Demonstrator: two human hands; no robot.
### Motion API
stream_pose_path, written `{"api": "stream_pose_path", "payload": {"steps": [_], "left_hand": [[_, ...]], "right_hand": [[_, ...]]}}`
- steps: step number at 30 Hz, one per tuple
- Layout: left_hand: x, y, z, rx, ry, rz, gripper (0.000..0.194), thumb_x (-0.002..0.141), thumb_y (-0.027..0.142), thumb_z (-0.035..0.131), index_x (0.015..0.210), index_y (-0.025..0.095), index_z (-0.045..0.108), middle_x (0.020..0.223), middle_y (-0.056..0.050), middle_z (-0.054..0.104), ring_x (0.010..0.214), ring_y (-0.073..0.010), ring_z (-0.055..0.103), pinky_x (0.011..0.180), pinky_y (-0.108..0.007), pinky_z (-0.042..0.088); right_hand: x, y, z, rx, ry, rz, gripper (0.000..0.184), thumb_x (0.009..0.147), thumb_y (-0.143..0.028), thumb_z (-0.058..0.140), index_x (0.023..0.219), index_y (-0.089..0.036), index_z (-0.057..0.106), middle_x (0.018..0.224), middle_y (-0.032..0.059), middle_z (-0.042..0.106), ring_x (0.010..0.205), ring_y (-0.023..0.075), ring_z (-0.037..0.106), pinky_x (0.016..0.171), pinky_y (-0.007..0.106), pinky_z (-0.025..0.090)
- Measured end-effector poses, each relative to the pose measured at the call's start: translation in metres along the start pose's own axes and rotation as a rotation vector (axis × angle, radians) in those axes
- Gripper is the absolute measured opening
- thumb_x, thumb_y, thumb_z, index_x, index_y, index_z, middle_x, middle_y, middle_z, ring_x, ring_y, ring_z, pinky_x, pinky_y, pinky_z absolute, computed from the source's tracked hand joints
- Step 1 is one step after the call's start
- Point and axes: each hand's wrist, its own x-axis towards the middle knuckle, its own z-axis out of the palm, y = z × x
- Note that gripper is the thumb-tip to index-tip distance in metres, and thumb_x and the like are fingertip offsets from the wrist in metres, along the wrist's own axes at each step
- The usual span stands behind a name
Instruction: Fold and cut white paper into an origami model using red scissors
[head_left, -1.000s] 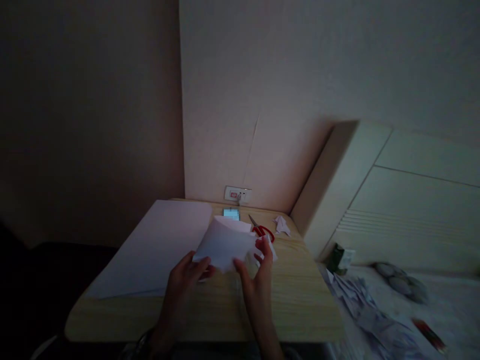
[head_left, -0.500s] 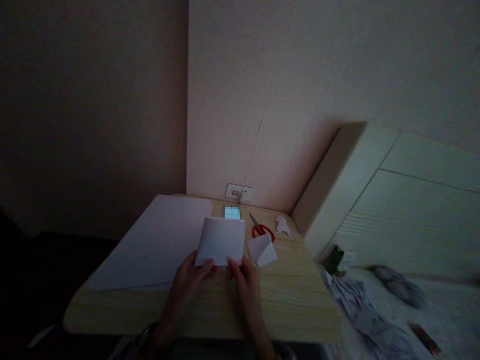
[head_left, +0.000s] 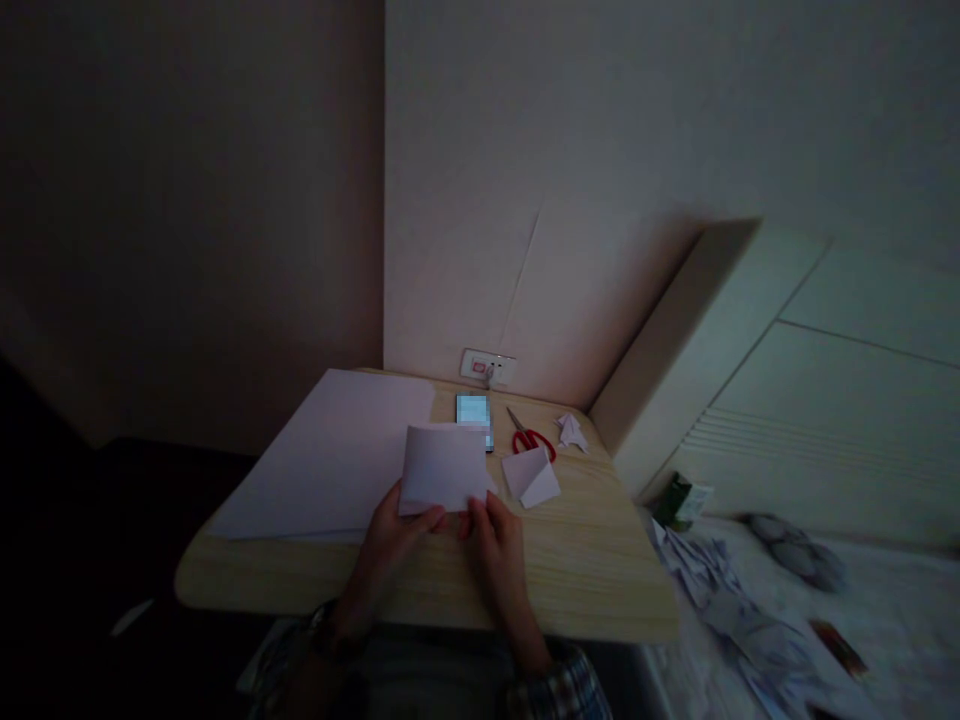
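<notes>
A squarish white sheet of paper (head_left: 444,468) is held up over the table, slightly curved, its near edge pinched in both hands. My left hand (head_left: 390,530) grips the near left corner, thumb along the lower edge. At the near right corner, my right hand (head_left: 493,535) has thumb and fingers closed on the paper. Just beyond the sheet lies a phone (head_left: 473,408) with a lit screen, partly covered by it. To the right are a folded piece of white paper (head_left: 531,477) and red-handled scissors (head_left: 532,442).
Large white sheets (head_left: 322,460) cover the left of the wooden table (head_left: 600,560). A small folded paper figure (head_left: 572,432) lies at the back right corner. A wall socket (head_left: 487,367) with a plug is behind. Right of the table, a bed (head_left: 892,610) carries crumpled papers (head_left: 697,568).
The view has shifted, so the table sits higher and more to the right. The held paper has come nearer, showing more of the phone, and looks more curved. Both hands keep their grip.
</notes>
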Motion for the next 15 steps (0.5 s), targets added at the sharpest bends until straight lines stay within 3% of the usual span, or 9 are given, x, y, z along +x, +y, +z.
{"api": "stream_pose_path", "payload": {"steps": [8,15], "left_hand": [[-0.007,-0.006,-0.009,0.022,0.028,0.083,0.035,0.056,0.035,0.075,0.08,0.013,0.062,0.074,-0.003,0.069,0.071,-0.0195,0.064,0.067,-0.028,0.05],[-0.006,-0.016,-0.013,-0.076,-0.012,0.087,0.04,0.061,0.045,0.074,0.08,0.011,0.066,0.074,-0.005,0.07,0.068,-0.0193,0.062,0.063,-0.028,0.049]], "right_hand": [[-0.005,-0.005,-0.005,-0.039,-0.025,-0.009,0.042,0.09,-0.04,0.044,0.054,-0.019,0.048,0.049,-0.0026,0.049,0.05,0.0116,0.047,0.054,0.024,0.032],[-0.011,-0.004,-0.009,-0.039,-0.04,-0.025,0.044,0.09,-0.04,0.045,0.052,-0.019,0.049,0.049,-0.0017,0.052,0.051,0.0122,0.049,0.056,0.024,0.035]]}}
